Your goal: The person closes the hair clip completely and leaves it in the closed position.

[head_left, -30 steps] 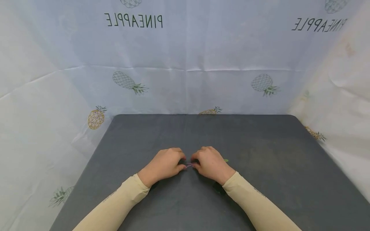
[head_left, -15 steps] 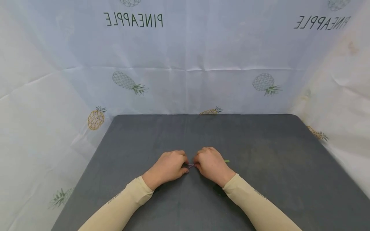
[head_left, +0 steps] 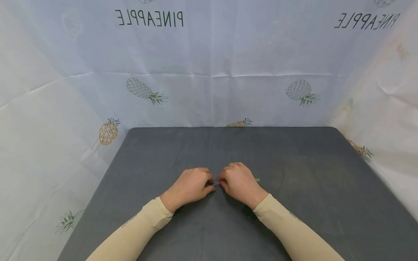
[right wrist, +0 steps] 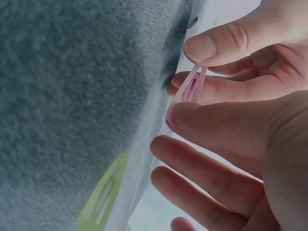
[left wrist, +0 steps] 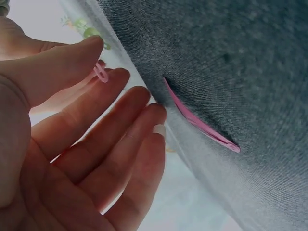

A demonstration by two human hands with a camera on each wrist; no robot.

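A pale pink snap hair clip (right wrist: 190, 89) spans the small gap between the two hands over the table. My left hand (head_left: 189, 185) pinches its narrow end with the thumb and forefinger, the other fingers extended. My right hand (head_left: 240, 184) holds the broad end under its thumb, as the right wrist view shows. Only a short end of this hair clip (left wrist: 101, 73) appears in the left wrist view. A darker pink hair clip (left wrist: 202, 124) lies on the table by my left hand. Beside my right hand lies a green hair clip (right wrist: 103, 197).
The dark grey table (head_left: 313, 188) reaches back to a white curtain (head_left: 209, 47) with pineapple prints, which also hangs along both sides. A small dark thing (head_left: 249, 212) shows beneath the right wrist, too shadowed to make out.
My left hand has shifted slightly to the right, closer to the right hand. The right hand has barely moved, and both hold the pale pink hair clip throughout. The head view has tilted slightly.
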